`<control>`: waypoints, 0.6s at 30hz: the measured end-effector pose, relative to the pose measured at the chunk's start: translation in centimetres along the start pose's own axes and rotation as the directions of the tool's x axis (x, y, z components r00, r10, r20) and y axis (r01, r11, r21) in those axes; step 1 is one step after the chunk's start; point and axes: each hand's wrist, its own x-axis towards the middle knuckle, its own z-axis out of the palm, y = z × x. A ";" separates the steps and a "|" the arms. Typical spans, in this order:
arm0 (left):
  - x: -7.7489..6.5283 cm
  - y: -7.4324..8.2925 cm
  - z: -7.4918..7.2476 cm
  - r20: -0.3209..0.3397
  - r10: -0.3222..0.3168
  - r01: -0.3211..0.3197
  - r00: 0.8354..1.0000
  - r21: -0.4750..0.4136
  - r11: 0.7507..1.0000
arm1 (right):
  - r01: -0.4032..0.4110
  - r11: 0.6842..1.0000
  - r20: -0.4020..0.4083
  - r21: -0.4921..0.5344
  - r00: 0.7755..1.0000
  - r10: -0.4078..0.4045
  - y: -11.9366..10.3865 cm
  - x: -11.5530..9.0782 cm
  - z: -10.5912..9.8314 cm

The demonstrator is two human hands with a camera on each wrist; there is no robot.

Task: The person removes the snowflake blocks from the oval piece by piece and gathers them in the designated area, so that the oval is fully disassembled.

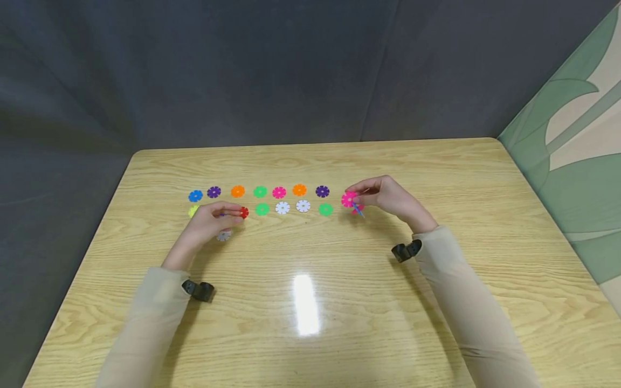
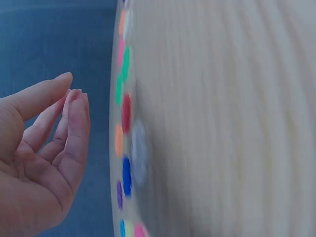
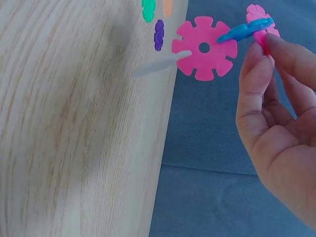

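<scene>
My right hand (image 1: pixel 392 200) pinches a chain of slotted plastic discs between thumb and fingertips, held above the table. In the right wrist view the chain runs from a small-looking pink disc (image 3: pixel 256 12) at the fingertips through a blue disc (image 3: pixel 245 30) and a large pink disc (image 3: pixel 192 38) to a white disc (image 3: pixel 160 65). My left hand (image 1: pixel 207 225) hovers over the left end of the disc rows with nothing between its loosely bent fingers. Its fingertips overlap a red disc (image 1: pixel 245 212) in the head view. Below that hand shows a white disc (image 1: pixel 223 236).
Two rows of slotted discs lie along the wooden table (image 1: pixel 368 323), among them a blue disc (image 1: pixel 195 195), an orange disc (image 1: pixel 299 189), a purple disc (image 1: pixel 322 191) and a green disc (image 1: pixel 325 209). A dark curtain (image 1: pixel 252 75) hangs behind the table.
</scene>
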 end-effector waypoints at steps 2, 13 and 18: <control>0.3 0.6 0.7 0.007 0.016 -0.016 1.000 -0.015 1.000 | 0.005 1.000 0.000 0.001 1.000 -0.005 0.0 0.0 0.0; 2.0 4.0 5.1 0.071 0.031 -0.022 0.997 -0.122 0.992 | 0.015 0.997 0.009 0.071 1.000 -0.015 -0.1 0.0 0.4; 2.8 5.3 7.3 0.093 0.055 -0.039 0.994 -0.171 0.985 | 0.010 0.997 0.013 0.077 1.000 -0.011 -0.3 0.0 0.6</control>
